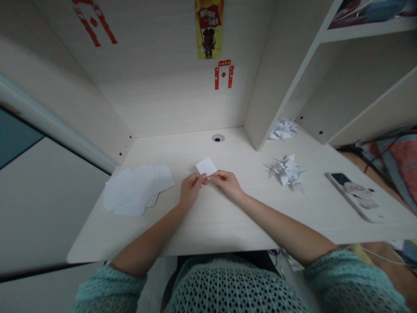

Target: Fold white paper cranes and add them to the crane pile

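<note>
- Small white paper square (206,167) is up at the middle of the worktop (211,228), pinched at its near edge between both hands; can't tell if it's lifted or just resting on the surface
- Left hand (190,190) is in a narrow pinch on the square's near left side, and its painted fingernails (204,176) sit right up against the paper
- Right hand (228,184) is doing the same narrow pinch from the other side, with its fingertips almost meeting the left hand's
- Loose pile of white paper squares (137,190) sits just left of the left hand, fanned out and overlapping
- Two bunches of folded white origami pieces are off to the right: one (286,173) near the right hand, the other (282,129) further back by the shelf upright (260,82)
- Phone in a printed case (355,196) lies face down, maybe, near the worktop's right edge
- Red-and-yellow poster (209,28) and small red paper decorations (224,74) are stuck on the back panel
- Teal mesh sweater sleeves (109,289) show at the bottom of the view
</note>
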### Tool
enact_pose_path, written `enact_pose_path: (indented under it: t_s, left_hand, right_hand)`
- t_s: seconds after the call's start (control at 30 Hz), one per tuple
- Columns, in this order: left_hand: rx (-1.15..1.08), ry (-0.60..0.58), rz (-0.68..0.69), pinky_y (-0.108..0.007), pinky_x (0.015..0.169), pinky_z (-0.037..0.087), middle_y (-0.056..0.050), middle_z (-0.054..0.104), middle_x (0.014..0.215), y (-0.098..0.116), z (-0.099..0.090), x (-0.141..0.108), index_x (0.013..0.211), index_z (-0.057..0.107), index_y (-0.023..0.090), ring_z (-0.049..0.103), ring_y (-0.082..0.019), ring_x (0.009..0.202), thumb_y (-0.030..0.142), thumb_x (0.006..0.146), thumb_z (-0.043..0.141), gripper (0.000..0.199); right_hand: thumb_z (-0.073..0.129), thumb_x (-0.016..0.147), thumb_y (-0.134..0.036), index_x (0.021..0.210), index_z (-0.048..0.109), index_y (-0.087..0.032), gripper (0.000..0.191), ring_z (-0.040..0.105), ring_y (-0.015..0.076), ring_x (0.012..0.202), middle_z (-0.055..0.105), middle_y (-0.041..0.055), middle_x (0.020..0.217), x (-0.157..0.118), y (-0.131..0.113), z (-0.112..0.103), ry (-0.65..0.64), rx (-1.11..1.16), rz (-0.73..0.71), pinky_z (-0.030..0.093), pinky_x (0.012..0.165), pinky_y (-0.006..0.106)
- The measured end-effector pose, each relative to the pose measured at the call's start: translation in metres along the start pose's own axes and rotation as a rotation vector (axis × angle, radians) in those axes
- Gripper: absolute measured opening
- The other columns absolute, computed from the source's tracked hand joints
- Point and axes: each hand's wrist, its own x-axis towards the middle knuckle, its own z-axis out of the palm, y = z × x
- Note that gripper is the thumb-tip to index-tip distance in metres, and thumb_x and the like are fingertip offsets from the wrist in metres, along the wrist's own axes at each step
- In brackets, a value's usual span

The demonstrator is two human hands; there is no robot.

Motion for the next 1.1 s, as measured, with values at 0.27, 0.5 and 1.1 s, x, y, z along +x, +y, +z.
enact_pose_path:
  t_s: [0.27, 0.5, 1.1]
  left_hand:
    - [0.107, 0.006, 0.045, -0.024, 0.060, 0.043, -0.001, 0.069, 0.068, 0.001, 0.001, -0.002, 0.068, 0.064, 0.019, 0.062, -0.014, 0.064, 0.047, 0.083, 0.054, 0.034]
    - [0.126, 0.004, 0.037, -0.024, 0.061, 0.044, 0.000, 0.070, 0.067, 0.004, 0.001, -0.003, 0.070, 0.067, 0.019, 0.063, -0.014, 0.065, 0.047, 0.083, 0.054, 0.034]
    - [0.149, 0.017, 0.051, -0.025, 0.059, 0.043, 0.000, 0.070, 0.067, 0.007, -0.001, -0.003, 0.068, 0.067, 0.019, 0.061, -0.015, 0.063, 0.048, 0.082, 0.054, 0.035]
  right_hand:
    - [0.075, 0.063, -0.040, 0.068, 0.072, -0.018, 0.023, 0.056, 0.0126, 0.058, 0.070, 0.0019, 0.066, -0.002, 0.003, 0.001, 0.057, 0.073, 0.055, 0.038, 0.059, 0.026]
    - [0.076, 0.063, -0.039, 0.066, 0.071, -0.018, 0.022, 0.050, 0.0104, 0.055, 0.065, -0.0006, 0.061, -0.001, 0.007, 0.001, 0.079, 0.059, 0.011, 0.034, 0.056, 0.026]
    - [0.074, 0.063, -0.042, 0.066, 0.069, -0.017, 0.026, 0.040, 0.0094, 0.048, 0.057, -0.0019, 0.052, -0.002, 0.005, 0.004, 0.209, 0.095, 0.027, 0.028, 0.049, 0.025]
